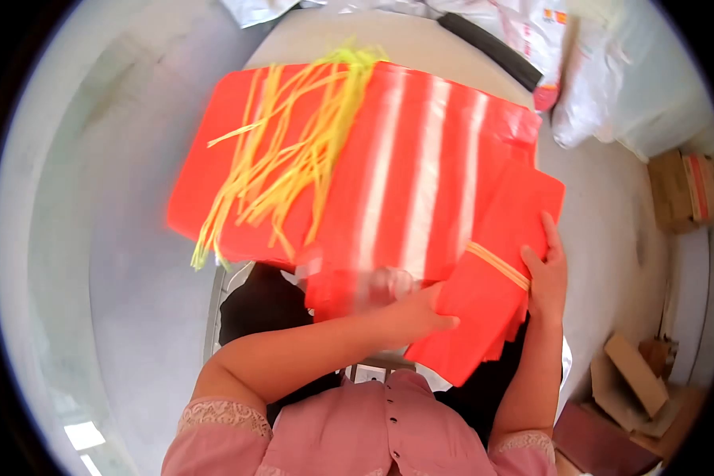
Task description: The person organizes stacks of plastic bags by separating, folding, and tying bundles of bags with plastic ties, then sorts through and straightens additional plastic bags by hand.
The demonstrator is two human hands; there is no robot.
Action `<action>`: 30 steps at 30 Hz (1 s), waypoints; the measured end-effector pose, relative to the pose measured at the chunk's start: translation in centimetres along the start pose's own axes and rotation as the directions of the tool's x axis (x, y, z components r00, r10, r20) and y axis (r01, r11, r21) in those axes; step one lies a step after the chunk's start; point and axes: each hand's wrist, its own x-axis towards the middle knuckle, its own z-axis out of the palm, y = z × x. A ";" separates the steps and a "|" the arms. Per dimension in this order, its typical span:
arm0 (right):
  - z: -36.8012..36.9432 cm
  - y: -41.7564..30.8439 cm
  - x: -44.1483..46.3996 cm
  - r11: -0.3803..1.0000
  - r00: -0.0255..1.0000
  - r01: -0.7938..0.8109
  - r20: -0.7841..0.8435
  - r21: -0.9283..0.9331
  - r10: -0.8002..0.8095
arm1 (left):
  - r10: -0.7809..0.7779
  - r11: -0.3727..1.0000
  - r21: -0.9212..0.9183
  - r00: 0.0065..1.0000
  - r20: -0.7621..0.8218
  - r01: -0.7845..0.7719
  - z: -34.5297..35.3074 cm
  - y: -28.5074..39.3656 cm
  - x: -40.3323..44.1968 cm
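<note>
A stack of flat red rectangular pieces (484, 305), bound with a yellow band (497, 266), is tilted between my two hands. My left hand (422, 319) grips its lower left edge, thumb lying over the front. On the right edge, near the band, my right hand (549, 274) holds it with the fingers wrapped along the side. Behind the stack lies a shiny red plastic bundle (452, 151) with pale glare stripes, resting on a red surface (206, 174). A bunch of yellow strips (325, 151) is spread over the red surface left of it.
Beyond the red surface is a beige padded surface (408, 36) with a dark bar (492, 51). White printed sacks (587, 95) stand at the upper right. Cardboard boxes (682, 190) sit on the right, with an open carton (631, 377) lower down.
</note>
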 end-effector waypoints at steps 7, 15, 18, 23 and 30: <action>2.5 -3.0 -1.7 0.995 0.993 0.065 -0.101 0.079 -0.057 | 0.009 0.967 0.255 0.999 -0.038 0.001 -0.4 2.7 -2.4; 6.2 -1.8 -1.9 0.962 0.973 0.224 -0.088 0.155 -0.213 | 0.100 0.867 0.498 0.989 -0.112 -0.032 -2.9 3.2 -5.2; 8.0 -2.5 -2.9 0.953 0.968 0.233 -0.143 0.193 -0.208 | 0.132 0.898 0.430 0.990 -0.059 -0.094 -4.5 3.9 -7.1; 9.7 -5.1 -4.5 0.838 0.955 0.296 -0.144 0.458 -0.259 | 0.282 0.943 0.117 0.935 0.215 -0.311 -8.8 2.2 -8.3; 6.5 -2.4 -0.8 0.869 0.987 0.153 -0.035 0.470 -0.154 | 0.670 0.658 0.751 0.418 -0.613 0.048 -18.6 4.9 -6.9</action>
